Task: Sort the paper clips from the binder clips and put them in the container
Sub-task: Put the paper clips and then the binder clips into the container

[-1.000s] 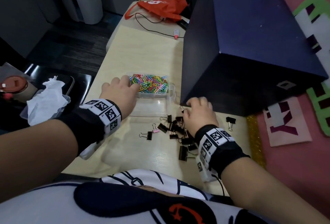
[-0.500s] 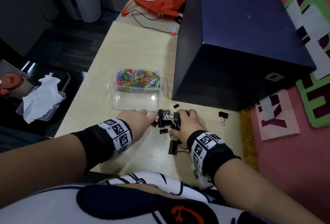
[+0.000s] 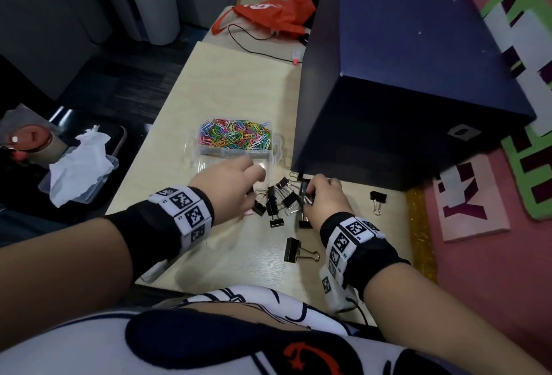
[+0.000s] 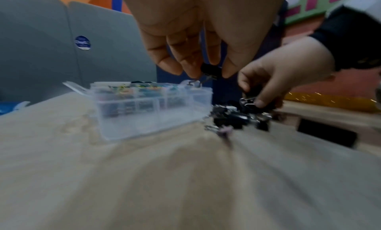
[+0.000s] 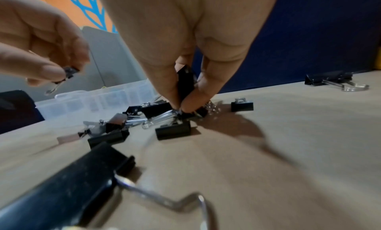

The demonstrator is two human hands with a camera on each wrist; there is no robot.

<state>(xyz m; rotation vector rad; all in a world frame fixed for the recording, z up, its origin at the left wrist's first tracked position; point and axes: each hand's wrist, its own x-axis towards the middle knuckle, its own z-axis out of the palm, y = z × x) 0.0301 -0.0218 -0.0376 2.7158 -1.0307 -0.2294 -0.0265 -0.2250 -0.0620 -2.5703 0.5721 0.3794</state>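
Note:
A clear plastic container (image 3: pixel 277 147) stands on the table, its far compartment full of coloured paper clips (image 3: pixel 236 135). Several black binder clips (image 3: pixel 280 200) lie in a pile just in front of it. My left hand (image 4: pixel 206 70) is raised over the container's near edge and pinches a small black binder clip (image 4: pixel 210 69) between thumb and fingers. Down at the right side of the pile, my right hand (image 5: pixel 181 107) pinches another black binder clip (image 5: pixel 185 85) upright against the table.
A big dark blue box (image 3: pixel 403 91) stands close behind and right of the pile. One binder clip (image 3: pixel 377 200) lies alone at the right, a larger one (image 3: pixel 295 250) near the front edge. An orange bag (image 3: pixel 274 13) and a cable lie at the far end.
My left hand went from the container to the pile and has now lifted a binder clip toward the container. My right hand has stayed at the pile, gathering clips.

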